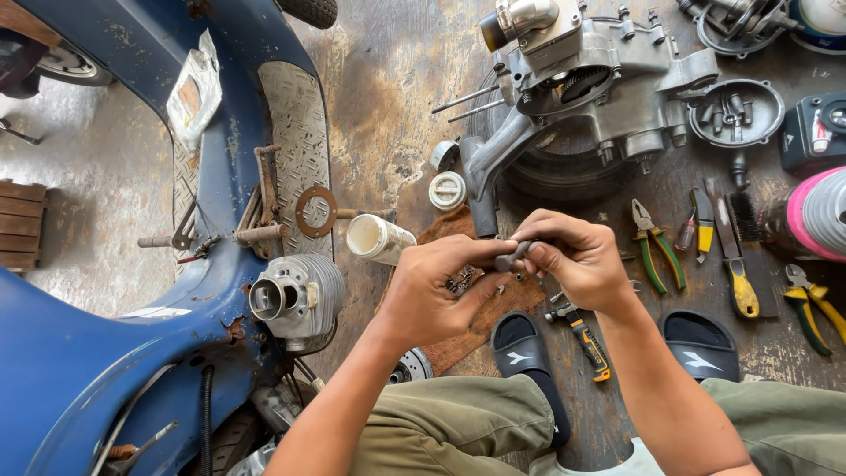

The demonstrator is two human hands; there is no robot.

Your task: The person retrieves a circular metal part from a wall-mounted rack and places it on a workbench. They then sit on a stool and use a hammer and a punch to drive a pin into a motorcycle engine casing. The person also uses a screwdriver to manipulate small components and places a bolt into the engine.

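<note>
My left hand (441, 286) and my right hand (573, 256) meet over the floor and together pinch a small grey metal part (512, 257) between the fingertips. Small dark metal bits lie in my left palm. Beneath the hands is a brown piece of cardboard (493, 308) with small parts on it. A grey engine block (590, 79) rests on a tyre just beyond the hands. A finned metal cylinder (298, 300) lies to the left on the blue scooter body (106, 353).
Pliers with green and orange handles (656, 247), a yellow-handled tool (740, 282), a brush and more pliers (815, 304) lie at the right. A white cup (379, 238), a white cap (447, 189), a round gasket (315, 211), a round metal cover (736, 112) and black sandals (529, 361) surround me.
</note>
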